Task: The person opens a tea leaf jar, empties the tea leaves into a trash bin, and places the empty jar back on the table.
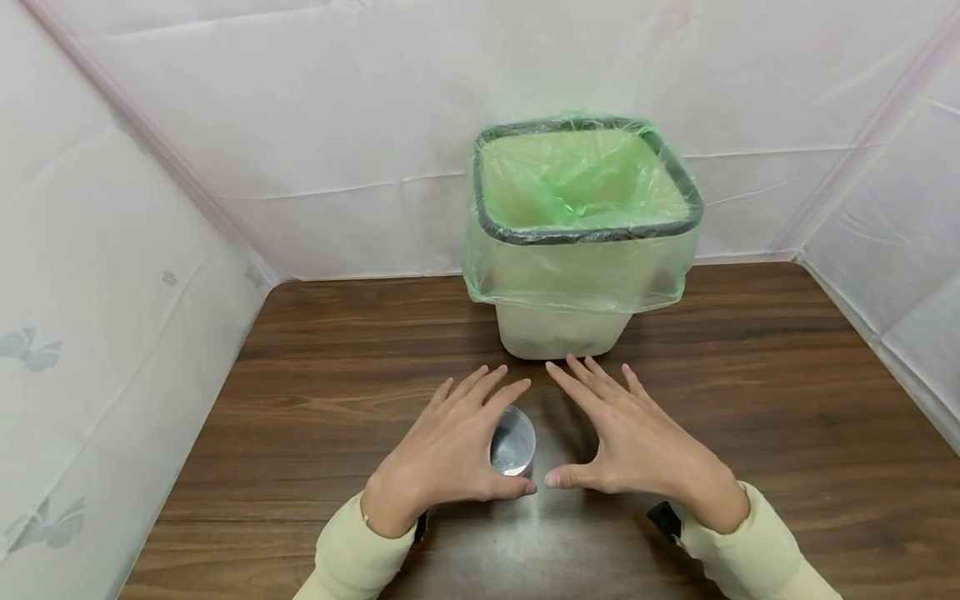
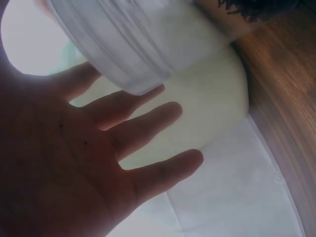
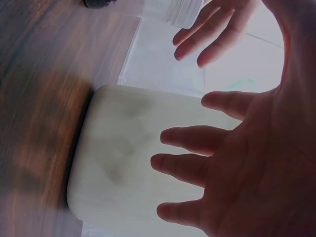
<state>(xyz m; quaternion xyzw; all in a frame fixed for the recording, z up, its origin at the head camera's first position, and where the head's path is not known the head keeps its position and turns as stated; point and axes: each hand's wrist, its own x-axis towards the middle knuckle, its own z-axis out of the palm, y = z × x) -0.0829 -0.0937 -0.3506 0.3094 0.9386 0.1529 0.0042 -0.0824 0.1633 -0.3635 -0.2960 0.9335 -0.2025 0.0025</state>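
Observation:
A small clear round jar (image 1: 513,443) with a lid stands on the wooden table, partly covered by my left hand (image 1: 453,442) in the head view. That hand is spread beside it, thumb and fingers apart; whether it touches the jar I cannot tell. In the left wrist view the jar's ridged lid (image 2: 111,44) lies in front of the fingers, with something dark and frayed (image 2: 252,7) low down inside. To the right of the jar, my right hand (image 1: 637,442) is spread with nothing in it.
Beyond the hands stands a pale bin (image 1: 562,335) with a dark rim (image 1: 592,236), lined with a translucent green bag (image 1: 600,187). White sheeting (image 1: 337,125) encloses the back and sides of the wooden table (image 1: 315,375).

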